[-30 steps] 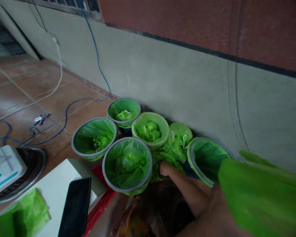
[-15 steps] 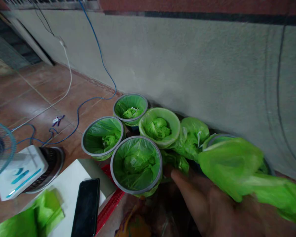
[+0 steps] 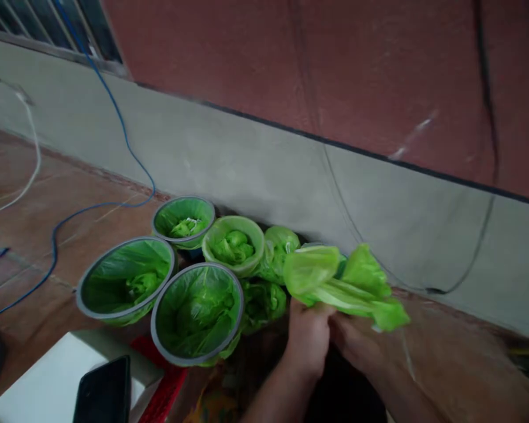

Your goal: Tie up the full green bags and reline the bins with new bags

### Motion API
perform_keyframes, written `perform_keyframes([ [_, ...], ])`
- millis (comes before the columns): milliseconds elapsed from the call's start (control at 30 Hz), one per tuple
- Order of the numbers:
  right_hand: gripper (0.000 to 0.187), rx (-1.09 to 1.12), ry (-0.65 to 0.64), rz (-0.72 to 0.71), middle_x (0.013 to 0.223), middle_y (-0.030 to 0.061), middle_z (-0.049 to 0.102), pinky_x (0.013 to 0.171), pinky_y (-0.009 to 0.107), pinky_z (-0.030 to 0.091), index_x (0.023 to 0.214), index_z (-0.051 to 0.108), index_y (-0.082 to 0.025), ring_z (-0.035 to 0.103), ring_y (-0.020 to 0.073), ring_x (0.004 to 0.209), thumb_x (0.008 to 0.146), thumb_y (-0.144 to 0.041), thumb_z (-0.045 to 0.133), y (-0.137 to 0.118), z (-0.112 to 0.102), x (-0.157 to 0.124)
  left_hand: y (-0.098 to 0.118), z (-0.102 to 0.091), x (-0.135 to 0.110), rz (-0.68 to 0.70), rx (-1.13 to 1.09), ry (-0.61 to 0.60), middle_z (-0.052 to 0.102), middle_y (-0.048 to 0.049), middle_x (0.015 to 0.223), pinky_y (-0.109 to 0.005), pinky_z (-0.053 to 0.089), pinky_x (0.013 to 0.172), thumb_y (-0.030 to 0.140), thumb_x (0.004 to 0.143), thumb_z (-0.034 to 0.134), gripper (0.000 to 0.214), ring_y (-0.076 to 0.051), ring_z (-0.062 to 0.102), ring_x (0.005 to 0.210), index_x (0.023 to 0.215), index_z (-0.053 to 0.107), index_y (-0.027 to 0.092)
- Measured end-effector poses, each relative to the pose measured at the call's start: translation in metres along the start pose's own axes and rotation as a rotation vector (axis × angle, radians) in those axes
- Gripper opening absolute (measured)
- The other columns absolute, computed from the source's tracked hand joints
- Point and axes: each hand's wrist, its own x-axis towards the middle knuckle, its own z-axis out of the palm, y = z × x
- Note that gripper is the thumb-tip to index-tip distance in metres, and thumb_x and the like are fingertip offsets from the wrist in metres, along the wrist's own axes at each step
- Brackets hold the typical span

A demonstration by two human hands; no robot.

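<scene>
A crumpled light-green plastic bag is bunched up in front of me, right of the lined bins. My left hand is closed round its lower edge. Close beside it, my right hand is also closed on the bag, its fingers partly hidden beneath the plastic. Just left of the hands, a bunched green bag sits low among the bins. Another puffed-up green bag stands behind it. The nearest grey-rimmed bin has a green liner with more green plastic inside.
More green-lined bins stand at the left, at the back and in the middle. A black phone lies on a white box beside a red plastic item. A blue cable crosses the tiled floor. The wall runs behind.
My view has swung right and up. Both hands are now together on the bag, where before one large blurred hand showed beside it. The bag is now bunched more compactly.
</scene>
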Motion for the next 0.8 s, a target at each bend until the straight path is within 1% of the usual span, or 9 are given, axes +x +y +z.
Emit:
perform_keyframes([
  [133, 0.034, 0.282, 0.033, 0.014, 0.098, 0.0055, 0.076, 0.079, 0.037, 0.058, 0.1, 0.072, -0.025, 0.071, 0.0225, 0.085, 0.076, -0.049, 0.072, -0.035, -0.046, -0.034, 0.011, 0.012, -0.007, 0.068, 0.038, -0.003, 0.074, -0.0075, 0.089, -0.038, 0.053, 0.084, 0.019, 0.055, 0.079, 0.032, -0.026, 0.069, 0.089, 0.086, 0.071, 0.016],
  [233, 0.032, 0.509, 0.083, -0.048, 0.111, 0.0028, 0.073, 0.09, 0.038, 0.055, 0.106, 0.07, -0.027, 0.069, 0.0214, 0.099, 0.082, -0.048, 0.066, -0.043, -0.061, -0.058, 0.013, 0.019, -0.005, 0.106, 0.113, -0.095, 0.074, -0.0097, 0.101, -0.04, 0.052, 0.09, 0.025, 0.06, 0.082, 0.041, -0.028, 0.067, 0.102, 0.099, 0.071, 0.018],
  [300, 0.035, 0.605, 0.094, -0.082, 0.113, 0.0019, 0.073, 0.09, 0.038, 0.055, 0.107, 0.07, -0.027, 0.069, 0.0207, 0.101, 0.085, -0.053, 0.061, -0.043, -0.067, -0.069, 0.009, 0.021, -0.004, 0.133, 0.183, -0.138, 0.073, -0.0101, 0.108, -0.04, 0.051, 0.094, 0.027, 0.061, 0.083, 0.045, -0.03, 0.064, 0.11, 0.104, 0.07, 0.02],
  [433, 0.052, 0.623, 0.084, -0.112, 0.105, 0.0061, 0.075, 0.085, 0.039, 0.058, 0.105, 0.07, -0.023, 0.07, 0.0228, 0.094, 0.079, -0.067, 0.06, -0.046, -0.077, -0.085, -0.006, 0.019, -0.005, 0.108, 0.32, -0.168, 0.072, -0.0081, 0.111, -0.039, 0.05, 0.096, 0.029, 0.062, 0.083, 0.049, -0.03, 0.061, 0.115, 0.108, 0.069, 0.02],
  [500, 0.041, 0.546, 0.119, -0.128, 0.102, 0.0057, 0.075, 0.082, 0.036, 0.059, 0.1, 0.071, -0.022, 0.071, 0.0212, 0.09, 0.075, -0.054, 0.073, -0.047, -0.081, -0.09, -0.013, 0.015, -0.007, 0.102, 0.352, -0.17, 0.071, -0.0083, 0.111, -0.039, 0.049, 0.097, 0.026, 0.062, 0.082, 0.05, -0.028, 0.062, 0.113, 0.11, 0.067, 0.02],
  [567, 0.027, 0.474, 0.198, -0.151, 0.096, 0.0038, 0.075, 0.076, 0.03, 0.059, 0.091, 0.072, -0.02, 0.071, 0.0176, 0.082, 0.069, -0.032, 0.082, -0.045, -0.084, -0.093, -0.019, 0.01, -0.011, 0.04, 0.346, -0.13, 0.072, -0.0082, 0.105, -0.041, 0.05, 0.096, 0.024, 0.063, 0.081, 0.043, -0.026, 0.065, 0.105, 0.104, 0.067, 0.02],
  [633, 0.024, 0.456, 0.289, -0.179, 0.088, 0.002, 0.075, 0.066, 0.025, 0.059, 0.082, 0.072, -0.019, 0.069, 0.0143, 0.071, 0.063, -0.021, 0.085, -0.041, -0.086, -0.097, -0.023, 0.006, -0.015, -0.102, 0.296, -0.07, 0.072, -0.008, 0.097, -0.041, 0.051, 0.092, 0.026, 0.069, 0.073, 0.026, -0.024, 0.068, 0.096, 0.092, 0.065, 0.018],
  [700, 0.026, 0.473, 0.353, -0.199, 0.083, 0.0008, 0.074, 0.061, 0.023, 0.057, 0.078, 0.071, -0.018, 0.067, 0.0123, 0.065, 0.058, -0.02, 0.088, -0.035, -0.085, -0.101, -0.028, 0.006, -0.02, -0.242, 0.21, -0.063, 0.071, -0.0097, 0.099, -0.04, 0.052, 0.089, 0.029, 0.079, 0.061, 0.014, -0.024, 0.068, 0.096, 0.088, 0.062, 0.018],
  [800, 0.031, 0.461, 0.354, -0.198, 0.081, 0.0008, 0.074, 0.062, 0.025, 0.057, 0.08, 0.072, -0.018, 0.066, 0.0132, 0.067, 0.054, -0.023, 0.089, -0.026, -0.078, -0.109, -0.036, 0.016, -0.026, -0.359, 0.144, -0.162, 0.07, -0.0111, 0.103, -0.038, 0.053, 0.082, 0.034, 0.084, 0.053, 0.023, -0.024, 0.068, 0.096, 0.095, 0.063, 0.018],
])
